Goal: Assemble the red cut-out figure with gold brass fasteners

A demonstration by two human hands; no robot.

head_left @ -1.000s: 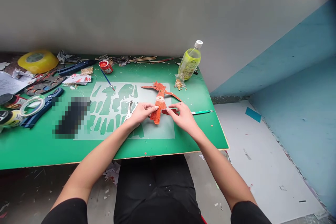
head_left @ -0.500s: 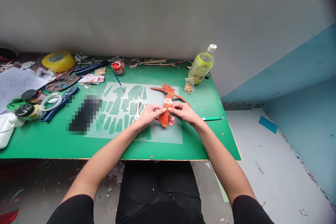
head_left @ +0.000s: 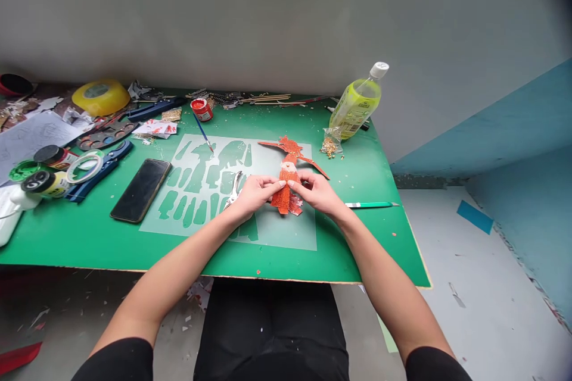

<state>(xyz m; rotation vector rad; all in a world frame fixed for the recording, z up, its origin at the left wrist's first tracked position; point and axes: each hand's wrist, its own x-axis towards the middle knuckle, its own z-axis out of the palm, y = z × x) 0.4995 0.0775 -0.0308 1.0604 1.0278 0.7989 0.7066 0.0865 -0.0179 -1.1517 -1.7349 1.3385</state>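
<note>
An orange-red cut-out figure (head_left: 291, 149) with thin outstretched arms and a pale patch at its middle is held over the cut-out sheet. My left hand (head_left: 258, 194) pinches its lower part from the left, thumb in front. From the right, my right hand (head_left: 320, 191) grips the same part, the two thumb tips almost touching. My fingers behind the figure are hidden. Below lies a translucent white sheet (head_left: 286, 232) with many shaped holes. Silver pliers (head_left: 234, 189) rest on it beside my left hand. A green craft knife (head_left: 372, 205) lies right of my right wrist.
A yellow-green bottle (head_left: 357, 106) and a small bag of gold beads (head_left: 331, 143) stand at the back right. To the left are a phone (head_left: 141, 190), paint jars (head_left: 56, 156), a tape ring (head_left: 84, 166) and a palette (head_left: 107, 134). A paintbrush (head_left: 203, 134) leans by the red paint pot (head_left: 202, 109).
The view has shifted slightly. Both hands keep hold of the figure, with the thumbs a little closer together and more of its pale middle showing.
</note>
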